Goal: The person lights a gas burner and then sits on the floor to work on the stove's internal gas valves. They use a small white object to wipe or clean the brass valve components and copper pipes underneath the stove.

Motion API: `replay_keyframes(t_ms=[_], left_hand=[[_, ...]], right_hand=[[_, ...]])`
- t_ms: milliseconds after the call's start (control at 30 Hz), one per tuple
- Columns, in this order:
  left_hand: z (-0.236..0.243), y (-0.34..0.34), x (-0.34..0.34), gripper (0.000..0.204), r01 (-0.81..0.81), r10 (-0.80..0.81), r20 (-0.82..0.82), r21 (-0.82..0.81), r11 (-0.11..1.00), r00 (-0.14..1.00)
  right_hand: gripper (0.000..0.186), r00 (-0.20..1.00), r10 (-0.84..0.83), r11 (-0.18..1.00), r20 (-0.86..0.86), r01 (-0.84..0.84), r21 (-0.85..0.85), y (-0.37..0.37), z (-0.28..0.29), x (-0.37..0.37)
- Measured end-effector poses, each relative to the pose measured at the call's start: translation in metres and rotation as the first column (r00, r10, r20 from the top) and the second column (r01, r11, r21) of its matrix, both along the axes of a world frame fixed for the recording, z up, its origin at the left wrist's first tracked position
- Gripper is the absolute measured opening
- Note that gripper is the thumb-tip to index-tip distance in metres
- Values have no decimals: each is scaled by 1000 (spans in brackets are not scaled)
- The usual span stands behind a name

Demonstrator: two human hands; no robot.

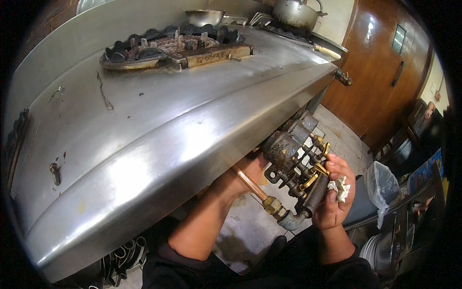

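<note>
Below stove edge | white wad in right hand | valve manifold leftward

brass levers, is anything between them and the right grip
Nothing visible: the right grip has its fingertips right beside the upper brass levers, though contact is unclear. The crumpled white paper it holds is lower, near the thumb.

The person wears dark, plain-looking clothing; the left sleeve and right sleeve look black and loose, stopping short of the bare left forearm and right forearm.
</note>
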State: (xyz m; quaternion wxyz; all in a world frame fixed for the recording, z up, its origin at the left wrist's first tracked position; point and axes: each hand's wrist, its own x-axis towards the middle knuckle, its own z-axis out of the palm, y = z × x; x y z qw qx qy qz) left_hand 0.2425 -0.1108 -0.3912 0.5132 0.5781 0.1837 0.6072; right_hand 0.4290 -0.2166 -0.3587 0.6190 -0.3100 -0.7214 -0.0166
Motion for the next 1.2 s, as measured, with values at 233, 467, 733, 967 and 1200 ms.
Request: replay_keyframes(t_ms=[233, 467, 733, 967, 1200], left_hand=[[9, -3, -3, 28, -147, 173, -269, 115, 982, 947], [35, -22, -8, 35, -200, 266, -397, 199, 959, 878], [13, -5, -4, 37, -192, 413, -574, 406, 893, 707], [23, -14, -11, 36, -220, 400, -504, 379, 899, 766], [37, -21, -11, 33, -153, 262, -467, 258, 954, 844]], right_hand=[[30, 999, -38, 999, 5, 37, 33, 0, 3, -1], [28, 997, -81, 996, 17, 80, 25, -2, 3, 1], [28, 997, -70, 996, 18, 69, 57, 1, 0, 3], [27, 997, -71, 997, 18, 70, 46, 2, 3, -2], [28, 995, -89, 995, 47, 87, 46, 2, 1, 3]])
